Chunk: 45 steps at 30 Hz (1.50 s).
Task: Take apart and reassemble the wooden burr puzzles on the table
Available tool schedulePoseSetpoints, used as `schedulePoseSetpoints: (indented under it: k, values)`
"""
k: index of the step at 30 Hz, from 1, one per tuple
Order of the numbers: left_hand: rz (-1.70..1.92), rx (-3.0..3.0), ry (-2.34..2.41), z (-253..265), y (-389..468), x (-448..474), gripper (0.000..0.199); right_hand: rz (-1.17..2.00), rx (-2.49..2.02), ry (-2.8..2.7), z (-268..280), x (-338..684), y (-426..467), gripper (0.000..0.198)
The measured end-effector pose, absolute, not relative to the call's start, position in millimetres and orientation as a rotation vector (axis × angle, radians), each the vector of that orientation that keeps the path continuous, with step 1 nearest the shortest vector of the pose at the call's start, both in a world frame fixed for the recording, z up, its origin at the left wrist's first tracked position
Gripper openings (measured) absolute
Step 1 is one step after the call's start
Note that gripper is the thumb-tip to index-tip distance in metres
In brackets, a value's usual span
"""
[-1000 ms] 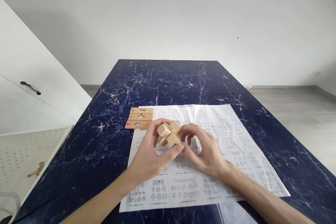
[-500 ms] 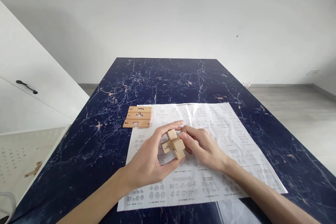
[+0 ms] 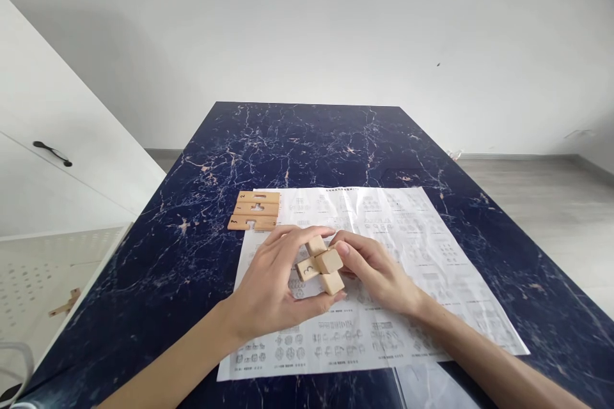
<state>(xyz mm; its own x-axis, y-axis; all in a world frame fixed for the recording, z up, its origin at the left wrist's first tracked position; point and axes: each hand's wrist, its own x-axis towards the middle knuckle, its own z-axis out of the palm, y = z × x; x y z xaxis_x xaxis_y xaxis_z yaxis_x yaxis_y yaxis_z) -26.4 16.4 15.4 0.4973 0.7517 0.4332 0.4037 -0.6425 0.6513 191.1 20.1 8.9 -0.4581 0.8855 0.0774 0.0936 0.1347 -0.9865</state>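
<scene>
A wooden burr puzzle (image 3: 329, 261) of interlocked pale blocks is held between both hands above the printed sheet (image 3: 407, 326). One block's face carries the number 3. My left hand (image 3: 273, 284) grips the puzzle from the left, thumb at its near end and fingers over its far end. From the right, my right hand (image 3: 378, 271) pinches it, thumb against the nearest block; its other fingertips are partly hidden behind the wood.
Three flat wooden pieces (image 3: 256, 208) with cut-outs, numbered 2, 1 and 3, lie at the sheet's far left corner. Under everything is a dark blue marbled table (image 3: 297, 140). A white cabinet (image 3: 67, 185) stands left. Another wooden piece (image 3: 66, 303) rests on a pale perforated surface.
The puzzle has turned slightly in my hands, and its blocks sit a little differently. My left fingers have shifted around it. The whole view has moved slightly.
</scene>
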Motion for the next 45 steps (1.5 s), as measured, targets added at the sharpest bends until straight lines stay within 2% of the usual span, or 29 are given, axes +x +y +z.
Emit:
schedulePoseSetpoints:
  k: [9,18,22,26,33,39,45]
  values:
    - [0.962,2.088,1.029,16.3,14.0,-25.7,0.066,1.337,-0.898,-1.675,6.1,190.1,15.7,0.042]
    - [0.883,1.764,1.000,20.7,8.2,-17.7,0.055,0.824,-0.901,-1.882,3.5,194.8,16.1,0.029]
    - [0.852,1.749,0.975,23.5,8.5,-17.4,0.052,0.739,-0.907,-1.895,2.9,194.9,15.3,0.028]
    - [0.855,1.734,0.972,22.8,8.8,-17.9,0.051,0.809,-0.934,-1.895,4.0,195.2,16.5,0.026]
    - [0.931,1.731,1.035,18.1,10.0,-19.4,0.069,1.066,-0.913,-1.930,14.8,199.0,20.1,0.024]
    - [0.952,1.731,0.965,16.3,9.9,-21.5,0.066,1.246,-0.904,-1.978,15.8,198.9,20.5,0.032]
    - [1.005,1.807,0.919,17.4,11.9,-20.0,0.068,1.410,-0.930,-1.991,4.7,195.0,20.8,0.020]
